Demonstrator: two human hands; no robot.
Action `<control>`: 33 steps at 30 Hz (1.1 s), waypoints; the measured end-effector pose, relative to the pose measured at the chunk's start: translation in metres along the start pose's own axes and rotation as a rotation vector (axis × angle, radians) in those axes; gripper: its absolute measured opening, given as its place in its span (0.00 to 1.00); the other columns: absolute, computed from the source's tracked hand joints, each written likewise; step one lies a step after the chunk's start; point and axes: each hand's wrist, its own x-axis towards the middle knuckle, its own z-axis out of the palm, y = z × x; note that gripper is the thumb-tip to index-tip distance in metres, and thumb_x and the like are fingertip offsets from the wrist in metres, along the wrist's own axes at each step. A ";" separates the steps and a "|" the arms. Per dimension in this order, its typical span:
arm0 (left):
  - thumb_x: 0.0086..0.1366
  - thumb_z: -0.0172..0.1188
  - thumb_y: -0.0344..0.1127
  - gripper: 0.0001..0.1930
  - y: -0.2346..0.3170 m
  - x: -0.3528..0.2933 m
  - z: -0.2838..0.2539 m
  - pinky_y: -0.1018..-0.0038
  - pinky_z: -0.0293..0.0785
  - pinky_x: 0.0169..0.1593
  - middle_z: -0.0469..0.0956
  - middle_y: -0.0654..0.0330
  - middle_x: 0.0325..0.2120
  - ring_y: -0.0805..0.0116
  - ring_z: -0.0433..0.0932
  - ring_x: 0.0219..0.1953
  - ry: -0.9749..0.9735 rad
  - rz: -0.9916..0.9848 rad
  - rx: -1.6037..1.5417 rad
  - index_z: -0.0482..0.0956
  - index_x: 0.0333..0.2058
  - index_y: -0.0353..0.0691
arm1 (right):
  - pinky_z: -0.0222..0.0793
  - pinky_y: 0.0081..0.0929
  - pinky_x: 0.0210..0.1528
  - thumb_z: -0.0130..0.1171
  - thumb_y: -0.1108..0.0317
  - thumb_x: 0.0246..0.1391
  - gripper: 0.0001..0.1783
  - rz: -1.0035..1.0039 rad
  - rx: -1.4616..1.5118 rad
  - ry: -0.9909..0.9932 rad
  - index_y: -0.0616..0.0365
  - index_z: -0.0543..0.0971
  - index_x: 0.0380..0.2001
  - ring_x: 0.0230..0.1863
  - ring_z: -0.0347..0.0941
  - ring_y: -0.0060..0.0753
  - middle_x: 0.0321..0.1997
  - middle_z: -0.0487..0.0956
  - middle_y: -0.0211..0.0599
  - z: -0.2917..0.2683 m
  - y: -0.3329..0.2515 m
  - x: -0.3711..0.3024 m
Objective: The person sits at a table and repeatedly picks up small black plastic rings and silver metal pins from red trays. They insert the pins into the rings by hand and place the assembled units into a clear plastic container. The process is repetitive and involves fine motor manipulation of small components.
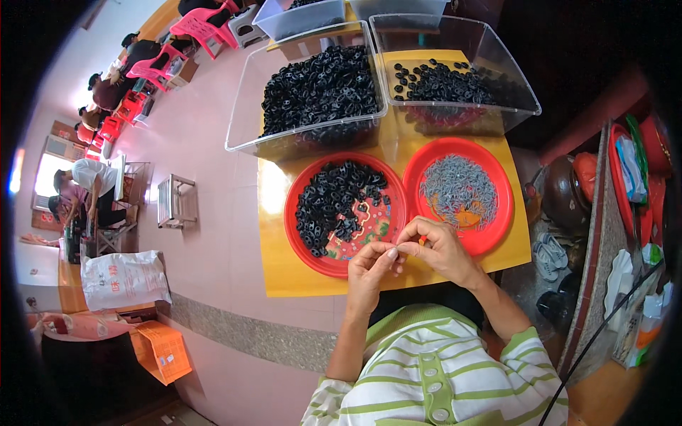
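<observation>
My left hand (369, 273) and my right hand (442, 254) meet at the fingertips over the near edge of the yellow board, both pinched closed. Whatever sits between the fingers is too small to make out. A small orange piece (423, 240) shows against the right hand's fingers; its kind is unclear. Just beyond my left hand lies a red round tray (290, 231) with many black plastic pieces, each with holes, heaped toward its left and far side. Behind my right hand a second red tray (506, 213) holds a pile of small grey metal pins or screws (458, 186).
Two clear plastic bins, a fuller left one (238, 121) and a right one (522, 99), hold more black pieces behind the trays. A metal stool (176, 202) stands on the floor at left. Several people sit farther off. Shelves (593, 234) and shoes (549, 255) are at right.
</observation>
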 end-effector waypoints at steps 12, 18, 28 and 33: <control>0.64 0.53 0.27 0.11 -0.003 0.005 -0.004 0.83 0.70 0.35 0.78 0.60 0.30 0.77 0.74 0.29 0.048 0.037 -0.075 0.76 0.44 0.31 | 0.64 0.18 0.28 0.59 0.70 0.52 0.06 -0.059 0.075 0.142 0.61 0.76 0.30 0.30 0.71 0.18 0.29 0.75 0.29 0.006 0.014 0.003; 0.64 0.53 0.27 0.11 0.008 -0.005 -0.015 0.81 0.72 0.37 0.78 0.57 0.30 0.76 0.75 0.30 0.109 0.044 -0.048 0.75 0.44 0.30 | 0.64 0.15 0.30 0.57 0.72 0.54 0.04 -0.043 0.144 0.157 0.60 0.75 0.32 0.29 0.68 0.15 0.31 0.74 0.26 0.015 0.008 0.006; 0.63 0.55 0.29 0.08 0.004 -0.016 -0.029 0.82 0.72 0.34 0.78 0.59 0.30 0.76 0.75 0.28 0.107 0.006 -0.212 0.76 0.39 0.31 | 0.67 0.14 0.30 0.56 0.69 0.56 0.07 0.052 0.320 0.004 0.61 0.76 0.35 0.29 0.69 0.12 0.33 0.77 0.26 0.048 0.022 0.004; 0.63 0.55 0.29 0.08 0.005 -0.015 -0.031 0.82 0.71 0.34 0.78 0.59 0.31 0.77 0.75 0.29 0.080 0.016 -0.209 0.76 0.39 0.31 | 0.68 0.14 0.28 0.56 0.68 0.57 0.08 0.064 0.311 0.007 0.62 0.76 0.35 0.28 0.70 0.13 0.32 0.77 0.28 0.048 0.022 0.007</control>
